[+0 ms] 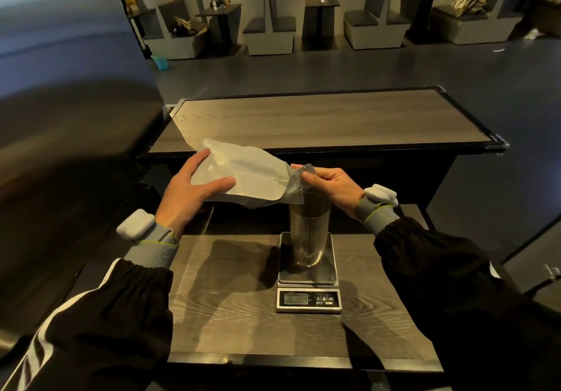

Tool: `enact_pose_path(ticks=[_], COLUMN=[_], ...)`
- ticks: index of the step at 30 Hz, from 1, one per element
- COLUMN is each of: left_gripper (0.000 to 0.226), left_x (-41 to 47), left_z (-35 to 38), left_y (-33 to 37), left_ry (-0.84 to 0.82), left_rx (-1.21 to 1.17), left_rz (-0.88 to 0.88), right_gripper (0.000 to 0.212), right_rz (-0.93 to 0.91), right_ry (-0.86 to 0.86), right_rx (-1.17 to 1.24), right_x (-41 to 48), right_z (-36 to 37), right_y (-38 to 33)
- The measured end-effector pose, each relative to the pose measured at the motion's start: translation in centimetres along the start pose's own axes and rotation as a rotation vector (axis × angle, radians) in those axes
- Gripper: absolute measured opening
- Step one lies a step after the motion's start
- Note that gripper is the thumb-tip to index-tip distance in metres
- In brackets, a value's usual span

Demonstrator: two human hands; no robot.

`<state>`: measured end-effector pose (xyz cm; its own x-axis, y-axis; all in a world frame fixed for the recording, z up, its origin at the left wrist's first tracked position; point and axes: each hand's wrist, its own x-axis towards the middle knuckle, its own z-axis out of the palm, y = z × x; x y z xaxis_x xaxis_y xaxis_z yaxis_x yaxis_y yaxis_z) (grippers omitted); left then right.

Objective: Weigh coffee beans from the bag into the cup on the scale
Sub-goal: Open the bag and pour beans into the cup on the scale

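A pale, frosted coffee bag (249, 175) lies tilted on its side in the air, its mouth pointing right over the cup. My left hand (191, 192) grips the bag's bottom end. My right hand (331, 186) pinches the crumpled mouth just above the rim. The tall clear cup (308, 233) stands upright on the platform of a small silver digital scale (308, 287). I cannot tell whether beans lie in the cup. The scale's display is too dim to read.
The scale sits on a small wood-grain table (243, 314). A longer wooden counter (318, 120) runs behind it at a higher level. A large dark curved surface (66, 117) fills the left. Booth seats and small tables line the far wall.
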<state>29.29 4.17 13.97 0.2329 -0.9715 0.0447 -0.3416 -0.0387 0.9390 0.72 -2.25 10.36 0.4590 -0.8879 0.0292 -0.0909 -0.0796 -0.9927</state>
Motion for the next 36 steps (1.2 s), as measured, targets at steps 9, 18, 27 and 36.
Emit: enact_pose_path(ticks=[9, 18, 27, 36], left_gripper=[0.081, 0.065, 0.041, 0.035], left_x=[-0.1, 0.0, 0.1, 0.4], left_z=[0.3, 1.0, 1.6, 1.9], left_y=[2.2, 3.6, 3.8, 4.0], left_ry=[-0.026, 0.012, 0.064, 0.089], left_rx=[0.125, 0.225, 0.218, 0.189], left_rz=[0.058, 0.088, 0.150, 0.143], right_gripper=[0.028, 0.026, 0.030, 0.032], right_rz=[-0.010, -0.029, -0.041, -0.042], right_ry=[0.014, 0.038, 0.049, 0.064], right_rx=[0.027, 0.058, 0.047, 0.090], right_x=[-0.4, -0.5, -0.6, -0.8], right_z=[-0.1, -0.2, -0.5, -0.5], right_y=[0.8, 1.3, 1.9, 2.4])
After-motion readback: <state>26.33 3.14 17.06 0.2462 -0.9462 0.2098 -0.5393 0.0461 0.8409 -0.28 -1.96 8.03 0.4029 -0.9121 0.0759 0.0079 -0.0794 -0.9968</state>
